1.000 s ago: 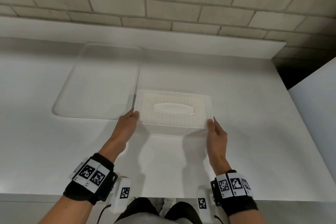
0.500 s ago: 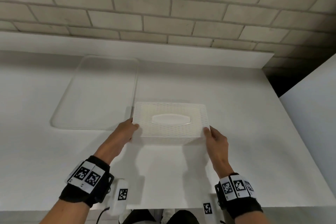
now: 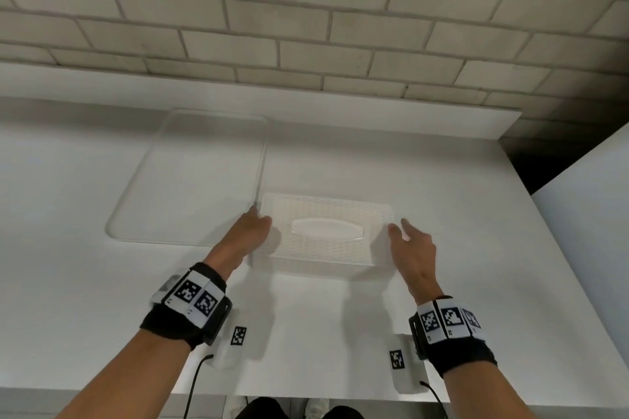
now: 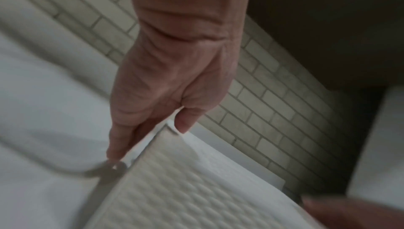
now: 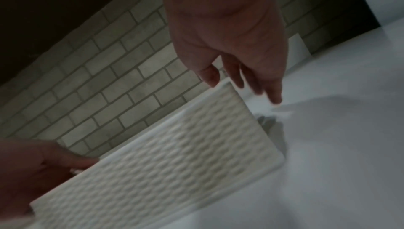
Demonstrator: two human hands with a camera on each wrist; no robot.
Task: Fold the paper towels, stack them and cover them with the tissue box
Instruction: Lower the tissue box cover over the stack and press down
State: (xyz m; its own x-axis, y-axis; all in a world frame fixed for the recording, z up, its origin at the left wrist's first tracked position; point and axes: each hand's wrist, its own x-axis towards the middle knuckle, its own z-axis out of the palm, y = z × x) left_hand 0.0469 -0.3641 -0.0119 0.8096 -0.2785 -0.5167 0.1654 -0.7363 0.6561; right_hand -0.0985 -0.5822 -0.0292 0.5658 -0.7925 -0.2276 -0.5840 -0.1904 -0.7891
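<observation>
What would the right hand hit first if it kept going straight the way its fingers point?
Probably nothing near: the right hand, open beside the tissue box, points past the box's right end over bare counter toward the brick wall. Depth is uncertain.

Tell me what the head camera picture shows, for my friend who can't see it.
A white woven-pattern tissue box sits on a white counter with a person's left hand at its left end and right hand, fingers open, at its right end. A clear tray lies to the left, below a brick wall.
</observation>
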